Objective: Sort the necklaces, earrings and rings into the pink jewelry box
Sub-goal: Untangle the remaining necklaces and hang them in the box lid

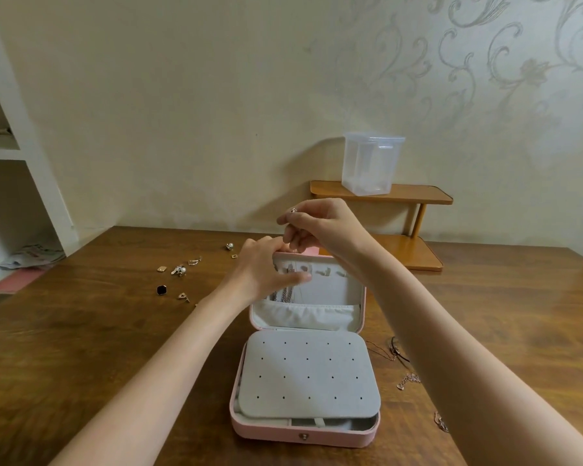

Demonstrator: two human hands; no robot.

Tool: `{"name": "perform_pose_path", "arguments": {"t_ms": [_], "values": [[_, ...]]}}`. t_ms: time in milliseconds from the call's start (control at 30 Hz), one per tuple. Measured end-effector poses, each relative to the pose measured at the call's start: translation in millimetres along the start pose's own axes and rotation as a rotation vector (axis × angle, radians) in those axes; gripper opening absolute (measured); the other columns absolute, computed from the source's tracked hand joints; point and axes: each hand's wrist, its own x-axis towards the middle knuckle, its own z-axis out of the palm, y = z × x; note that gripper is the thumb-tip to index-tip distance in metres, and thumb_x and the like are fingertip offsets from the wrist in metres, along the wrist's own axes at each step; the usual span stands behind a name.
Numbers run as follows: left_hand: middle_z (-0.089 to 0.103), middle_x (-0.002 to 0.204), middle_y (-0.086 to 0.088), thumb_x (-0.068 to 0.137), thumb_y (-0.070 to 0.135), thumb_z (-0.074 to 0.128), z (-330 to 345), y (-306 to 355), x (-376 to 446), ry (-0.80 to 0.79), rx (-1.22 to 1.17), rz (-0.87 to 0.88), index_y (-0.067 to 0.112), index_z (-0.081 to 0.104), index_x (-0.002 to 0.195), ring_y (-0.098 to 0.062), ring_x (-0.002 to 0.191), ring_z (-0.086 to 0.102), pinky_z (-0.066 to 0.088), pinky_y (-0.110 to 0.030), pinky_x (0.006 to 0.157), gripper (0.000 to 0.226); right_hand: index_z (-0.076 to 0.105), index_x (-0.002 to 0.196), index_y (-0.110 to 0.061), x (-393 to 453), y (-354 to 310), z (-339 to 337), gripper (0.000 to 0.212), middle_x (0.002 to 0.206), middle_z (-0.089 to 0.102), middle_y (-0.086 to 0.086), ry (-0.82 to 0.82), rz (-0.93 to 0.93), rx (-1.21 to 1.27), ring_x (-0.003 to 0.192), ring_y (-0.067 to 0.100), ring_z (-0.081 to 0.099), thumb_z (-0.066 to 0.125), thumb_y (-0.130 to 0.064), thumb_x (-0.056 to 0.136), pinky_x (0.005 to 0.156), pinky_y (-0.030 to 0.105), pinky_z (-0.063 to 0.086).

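Observation:
The pink jewelry box (303, 435) lies open on the wooden table, its lid (359, 297) standing upright with hooks and a white pocket. A grey earring panel (308, 378) with small holes covers the base. Silver necklace chains (285, 292) hang from the lid's left hooks. My left hand (266, 267) rests against the lid's top left, fingers on the chains. My right hand (320, 225) hovers just above the lid's top edge, fingertips pinched on a thin chain. Several earrings (179, 270) lie scattered to the left. More necklaces (404, 378) lie to the right of the box.
A small two-tier wooden shelf (418, 196) stands at the back right against the wall, with a clear plastic container (371, 166) on top. White shelving (21, 210) with papers stands at the far left.

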Motion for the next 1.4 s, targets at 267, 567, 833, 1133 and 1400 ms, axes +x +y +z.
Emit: {"name": "perform_pose_path", "arguments": {"t_ms": [267,567,833,1133,1400], "values": [[0.056,0.110,0.001,0.080,0.043,0.065,5,-4,-5,0.063,-0.021,0.004,0.017,0.057,0.110,-0.017,0.107,0.043,0.033,-0.025,0.085,0.041,0.066,0.090,0.000,3,-2,7,0.019,0.066,0.062,0.008,-0.054,-0.013,-0.028,0.059,0.016,0.057,0.049,-0.004,0.094,0.056,0.018,0.049],[0.063,0.105,0.000,0.082,0.015,0.068,-13,-6,-9,0.018,-0.201,0.062,0.017,0.062,0.110,-0.017,0.099,0.056,0.044,-0.029,0.079,0.028,0.067,0.087,-0.002,10,18,0,0.017,0.071,0.068,0.008,0.003,0.024,-0.117,0.065,0.015,0.066,0.050,-0.002,0.091,0.068,0.022,0.057],[0.069,0.098,0.008,0.085,0.015,0.064,-17,-4,-10,-0.006,-0.314,0.033,0.021,0.068,0.103,-0.006,0.096,0.062,0.051,-0.028,0.081,0.019,0.067,0.089,0.001,-5,30,-24,0.017,0.074,0.069,0.009,0.078,-0.020,-0.224,0.067,0.016,0.068,0.051,-0.004,0.091,0.066,0.023,0.056],[0.053,0.114,0.004,0.082,0.004,0.064,2,-6,-24,0.116,-0.154,0.137,0.022,0.053,0.116,-0.015,0.113,0.047,0.041,-0.031,0.094,0.039,0.070,0.084,-0.003,-42,41,-12,0.020,0.070,0.068,0.001,-0.141,-0.088,-0.641,0.060,0.008,0.064,0.055,-0.014,0.091,0.063,0.016,0.052],[0.049,0.114,-0.001,0.072,0.011,0.063,22,-14,-29,0.290,-0.176,0.166,0.010,0.071,0.079,-0.021,0.109,0.047,0.038,-0.026,0.089,0.011,0.068,0.084,0.000,-41,37,13,0.020,0.072,0.069,0.012,-0.218,-0.087,-0.311,0.061,0.016,0.065,0.053,-0.008,0.092,0.060,0.022,0.054]]}}
